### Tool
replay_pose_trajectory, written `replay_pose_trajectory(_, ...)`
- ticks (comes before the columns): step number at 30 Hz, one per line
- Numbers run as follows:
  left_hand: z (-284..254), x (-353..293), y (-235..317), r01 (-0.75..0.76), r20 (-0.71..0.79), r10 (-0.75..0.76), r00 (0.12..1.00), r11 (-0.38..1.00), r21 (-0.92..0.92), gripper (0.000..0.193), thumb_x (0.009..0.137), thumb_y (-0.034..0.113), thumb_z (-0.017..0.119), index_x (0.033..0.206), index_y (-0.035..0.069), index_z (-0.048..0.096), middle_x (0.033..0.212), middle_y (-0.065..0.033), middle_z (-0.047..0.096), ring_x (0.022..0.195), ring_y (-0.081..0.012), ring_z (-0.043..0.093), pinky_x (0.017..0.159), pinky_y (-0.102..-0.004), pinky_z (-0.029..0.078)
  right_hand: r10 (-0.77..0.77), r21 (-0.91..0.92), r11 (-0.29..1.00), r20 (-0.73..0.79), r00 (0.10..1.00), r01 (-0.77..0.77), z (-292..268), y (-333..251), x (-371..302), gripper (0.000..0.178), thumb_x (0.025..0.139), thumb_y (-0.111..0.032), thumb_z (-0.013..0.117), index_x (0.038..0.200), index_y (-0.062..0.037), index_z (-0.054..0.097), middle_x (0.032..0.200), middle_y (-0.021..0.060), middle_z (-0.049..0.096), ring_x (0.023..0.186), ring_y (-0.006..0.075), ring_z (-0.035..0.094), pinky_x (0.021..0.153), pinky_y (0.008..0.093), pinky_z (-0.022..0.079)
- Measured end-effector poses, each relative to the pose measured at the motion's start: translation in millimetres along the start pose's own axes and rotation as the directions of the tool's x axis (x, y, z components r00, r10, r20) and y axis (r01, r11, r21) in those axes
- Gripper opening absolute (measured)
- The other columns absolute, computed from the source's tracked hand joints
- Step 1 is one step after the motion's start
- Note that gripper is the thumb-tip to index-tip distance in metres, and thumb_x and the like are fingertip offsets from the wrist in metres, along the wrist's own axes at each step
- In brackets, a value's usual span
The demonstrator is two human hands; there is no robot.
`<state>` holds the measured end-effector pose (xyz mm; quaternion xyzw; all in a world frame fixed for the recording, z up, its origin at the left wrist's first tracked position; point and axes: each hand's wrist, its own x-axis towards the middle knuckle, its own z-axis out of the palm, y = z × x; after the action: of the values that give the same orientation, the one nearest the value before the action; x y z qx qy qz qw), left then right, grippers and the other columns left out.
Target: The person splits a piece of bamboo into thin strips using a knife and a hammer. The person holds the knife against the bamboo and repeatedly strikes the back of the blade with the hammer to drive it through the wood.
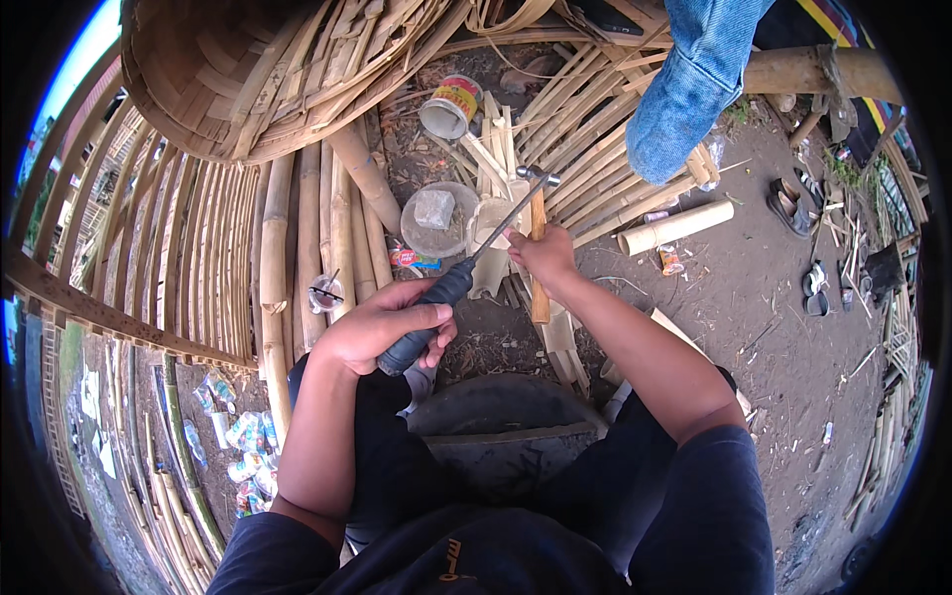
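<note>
My left hand [382, 322] is closed around the thick, dark wrapped handle [436, 307] of a tool with a long, thin metal blade [508, 216]. The blade slants up and to the right. In my right hand [543, 256] is a hammer, gripped by its wooden handle [539, 297]. The small metal hammer head [535, 177] is at the top, right by the blade's tip. My right fingertips come close to the blade; whether they touch it I cannot tell. Behind the two tools is a pale piece of split bamboo [491, 258].
A round dish with a grey stone [433, 209] and a tin can [451, 107] lie ahead. Bamboo poles [307, 218] and a slatted panel [188, 248] stand left. A woven basket [218, 79] hangs over the upper left. A denim-clad leg [684, 99] reaches in at upper right.
</note>
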<state>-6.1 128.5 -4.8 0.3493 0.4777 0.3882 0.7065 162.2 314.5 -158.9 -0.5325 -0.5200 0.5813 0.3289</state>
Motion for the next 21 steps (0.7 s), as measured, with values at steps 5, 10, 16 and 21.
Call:
replay_pose_trajectory(5, -3.8, 4.5, -4.8, 0.075, -0.008, -0.074, 0.997, 0.987, 0.139, 0.031, 0.090, 0.018, 0.061, 0.113, -0.002, 0.054, 0.086, -0.0078, 0.063, 0.075, -0.0153, 0.064, 0.058, -0.0263, 0.050, -0.014, 0.051, 0.999, 0.002, 1.000, 0.014, 0.5, 5.2, 3.6, 0.033, 0.081, -0.022, 0.076, 0.074, 0.0044, 0.057, 0.066, 0.0120, 0.064, 0.055, 0.0158, 0.062, 0.049, 0.0308, 0.047)
replay_pose_trajectory(10, 4.2, 8.0, -4.5, 0.052, -0.063, -0.048, 0.997, 0.997, 0.061, 0.023, 0.091, 0.020, 0.061, 0.100, -0.001, 0.058, 0.082, -0.0060, 0.062, 0.074, -0.0135, 0.063, 0.061, -0.0261, 0.052, -0.025, 0.000, 1.000, -0.020, 0.999, 0.025, -0.8, 14.3, 12.2, 0.032, 0.081, -0.019, 0.075, 0.074, 0.0044, 0.056, 0.065, 0.0124, 0.064, 0.056, 0.0160, 0.063, 0.048, 0.0299, 0.048)
replay_pose_trajectory(16, -13.1, 10.4, -2.5, 0.018, -0.130, -0.010, 0.991, 0.998, 0.062, 0.032, 0.092, 0.021, 0.060, 0.110, -0.005, 0.057, 0.086, -0.0091, 0.063, 0.073, -0.0180, 0.066, 0.063, -0.0254, 0.052, -0.019, 0.026, 0.999, -0.016, 1.000, 0.019, -5.9, 8.5, 10.9, 0.027, 0.083, -0.015, 0.073, 0.081, 0.0060, 0.056, 0.071, 0.0132, 0.064, 0.060, 0.0169, 0.065, 0.052, 0.0280, 0.051)
replay_pose_trajectory(21, -4.6, 9.5, -3.8, -0.002, -0.183, 0.000, 0.983, 1.000, -0.014, 0.029, 0.094, 0.021, 0.057, 0.107, -0.005, 0.058, 0.077, -0.0049, 0.059, 0.060, -0.0125, 0.058, 0.055, -0.0238, 0.047, 0.043, -0.013, 0.999, 0.018, 0.999, -0.043, -9.2, -0.9, 9.3, 0.023, 0.085, -0.008, 0.070, 0.093, 0.0093, 0.057, 0.081, 0.0135, 0.064, 0.068, 0.0174, 0.066, 0.060, 0.0244, 0.057)
